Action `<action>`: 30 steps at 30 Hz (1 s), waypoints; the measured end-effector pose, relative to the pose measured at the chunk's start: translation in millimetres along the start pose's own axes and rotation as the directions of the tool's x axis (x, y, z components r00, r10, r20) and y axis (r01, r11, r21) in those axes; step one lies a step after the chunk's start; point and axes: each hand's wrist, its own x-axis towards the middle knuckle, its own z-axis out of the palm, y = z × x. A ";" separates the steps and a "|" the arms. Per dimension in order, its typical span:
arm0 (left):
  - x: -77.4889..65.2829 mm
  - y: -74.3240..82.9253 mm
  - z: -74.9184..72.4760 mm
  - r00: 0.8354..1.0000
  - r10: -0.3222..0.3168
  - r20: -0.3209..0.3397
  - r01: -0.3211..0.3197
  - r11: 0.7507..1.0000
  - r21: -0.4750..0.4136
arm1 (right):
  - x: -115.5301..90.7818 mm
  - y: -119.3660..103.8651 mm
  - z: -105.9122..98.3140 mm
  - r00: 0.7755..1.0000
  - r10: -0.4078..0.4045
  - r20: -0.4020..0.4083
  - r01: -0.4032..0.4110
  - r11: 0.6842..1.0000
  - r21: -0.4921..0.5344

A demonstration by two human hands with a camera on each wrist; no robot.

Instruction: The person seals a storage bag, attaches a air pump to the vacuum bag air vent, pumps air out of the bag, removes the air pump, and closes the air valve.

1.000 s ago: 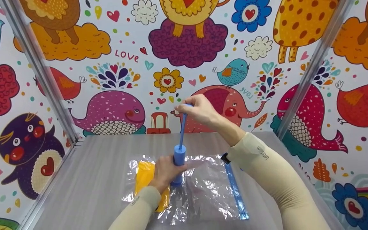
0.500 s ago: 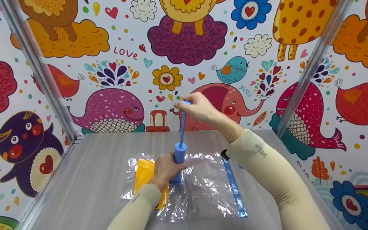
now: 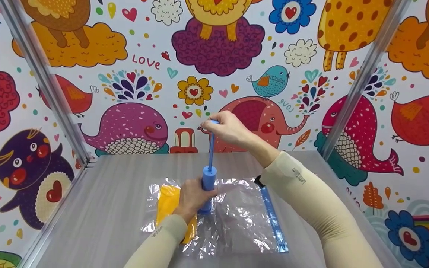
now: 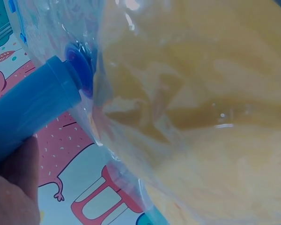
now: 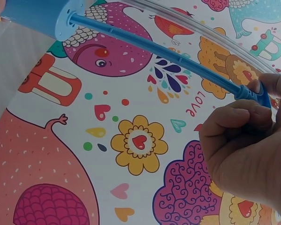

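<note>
A blue hand pump (image 3: 209, 182) stands nearly upright on a clear plastic storage bag (image 3: 244, 219). My left hand (image 3: 194, 197) grips its barrel, thumb across the front. In the left wrist view the barrel's lower end meets a dark blue round valve (image 4: 79, 69) on the bag. My right hand (image 3: 227, 128) holds the pump's handle (image 5: 261, 96) at the top, fingers curled round it. A long stretch of the thin blue rod (image 5: 154, 54) shows between handle and barrel. Folded yellow cloth (image 3: 168, 203) lies inside the bag, left of the pump, partly hidden by my left hand and sleeve.
A blue zip strip (image 3: 274, 219) runs along the bag's right edge. Beneath lies a grey wood-grain table (image 3: 99, 208). Printed cartoon walls (image 3: 132, 126) with metal corner posts (image 3: 343, 78) close off the back and sides.
My right hand has shifted slightly left and down with the handle since half a second ago. The rod stays drawn well out. My left hand keeps its grip on the barrel.
</note>
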 end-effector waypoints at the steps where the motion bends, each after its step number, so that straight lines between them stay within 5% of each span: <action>1: 0.1 -0.2 0.0 1.000 0.001 -0.001 -0.001 1.000 -0.004 | 0.4 0.6 1.0 1.000 -0.002 0.002 0.002 1.000 -0.006; 15: 0.8 -5.1 -0.8 0.994 0.108 -0.025 -0.108 0.994 -0.021 | 1.3 20.7 18.4 0.997 0.048 0.061 -0.045 0.997 -0.055; 23: 3.6 -5.1 0.3 0.981 0.186 -0.059 -0.180 0.979 0.096 | -1.4 36.9 28.2 0.992 0.069 0.101 -0.061 0.995 -0.075; 30: 4.5 -3.3 0.2 0.987 0.156 -0.039 -0.150 0.982 0.118 | -5.7 51.2 39.0 0.979 0.118 0.168 -0.108 0.992 -0.069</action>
